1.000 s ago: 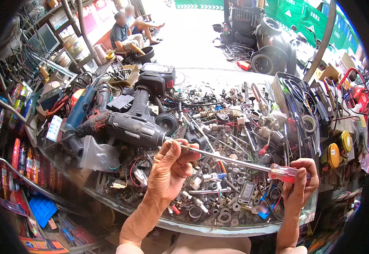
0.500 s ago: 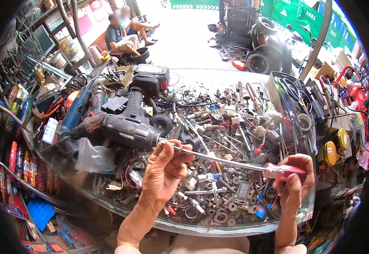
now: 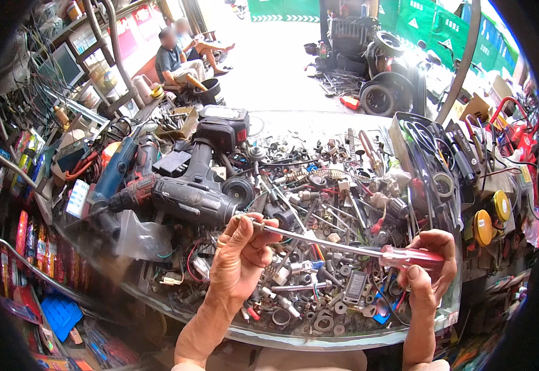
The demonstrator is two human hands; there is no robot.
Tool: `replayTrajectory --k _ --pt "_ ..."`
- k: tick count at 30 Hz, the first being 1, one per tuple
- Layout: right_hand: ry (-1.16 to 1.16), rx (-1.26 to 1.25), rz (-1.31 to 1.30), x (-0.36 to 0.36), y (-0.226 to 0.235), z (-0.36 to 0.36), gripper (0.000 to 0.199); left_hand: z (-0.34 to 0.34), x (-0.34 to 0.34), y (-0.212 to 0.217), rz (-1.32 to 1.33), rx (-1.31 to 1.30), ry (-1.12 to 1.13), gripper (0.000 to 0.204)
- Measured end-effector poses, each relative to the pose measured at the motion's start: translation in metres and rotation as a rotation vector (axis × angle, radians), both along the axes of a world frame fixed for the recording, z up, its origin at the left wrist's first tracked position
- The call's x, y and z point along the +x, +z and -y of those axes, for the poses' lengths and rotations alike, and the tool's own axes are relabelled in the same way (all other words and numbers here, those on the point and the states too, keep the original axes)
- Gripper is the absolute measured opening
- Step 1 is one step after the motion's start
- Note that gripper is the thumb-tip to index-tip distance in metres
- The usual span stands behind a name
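A screwdriver with a long metal shaft and a clear-and-red handle spans the space between my hands, above the cluttered bench. My right hand is closed round the handle, thumb on its near side. At the shaft's far end, my left hand pinches a small dull metal piece between thumb and fingers. The screwdriver tip meets this piece or sits in it; the fingers hide exactly how. Just beyond my left hand lies a large black cordless power tool.
Nuts, washers, bolts and wires cover the glass-edged bench. A blue power tool and a clear plastic bag lie left. At right stands a tray of cables and tape. Two people sit in the far left background.
My right hand has shifted its fingers on the handle, the thumb now lower. The left hand keeps its pinch on the metal piece. The whole view has tilted slightly.
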State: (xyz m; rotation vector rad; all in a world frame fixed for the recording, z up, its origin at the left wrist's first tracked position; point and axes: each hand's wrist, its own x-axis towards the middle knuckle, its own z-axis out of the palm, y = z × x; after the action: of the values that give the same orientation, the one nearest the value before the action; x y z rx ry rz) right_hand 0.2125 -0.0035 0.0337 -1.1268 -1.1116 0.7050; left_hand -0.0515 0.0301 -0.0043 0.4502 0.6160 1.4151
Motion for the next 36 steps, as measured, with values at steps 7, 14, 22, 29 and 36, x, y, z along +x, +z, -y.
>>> replayTrajectory --k 7,14,22,29,36 --pt "0.013 -0.271 -0.074 0.020 0.000 0.009 0.035 0.003 0.003 0.003 0.029 0.006 -0.041 0.019" --pt "-0.019 -0.057 0.023 0.011 -0.005 0.006 0.039 0.001 0.000 0.002 0.041 0.023 -0.029 0.020" --pt "-0.007 0.011 0.031 0.006 -0.002 0.000 0.041 0.001 0.001 0.003 0.040 0.016 -0.038 0.019" --pt "-0.066 -0.176 0.033 0.016 -0.001 0.009 0.037 0.007 0.007 0.012 0.055 0.038 0.002 0.020" --pt "0.038 0.050 0.069 0.004 -0.006 0.000 0.043 0.008 0.002 0.001 0.116 0.018 0.056 0.022"
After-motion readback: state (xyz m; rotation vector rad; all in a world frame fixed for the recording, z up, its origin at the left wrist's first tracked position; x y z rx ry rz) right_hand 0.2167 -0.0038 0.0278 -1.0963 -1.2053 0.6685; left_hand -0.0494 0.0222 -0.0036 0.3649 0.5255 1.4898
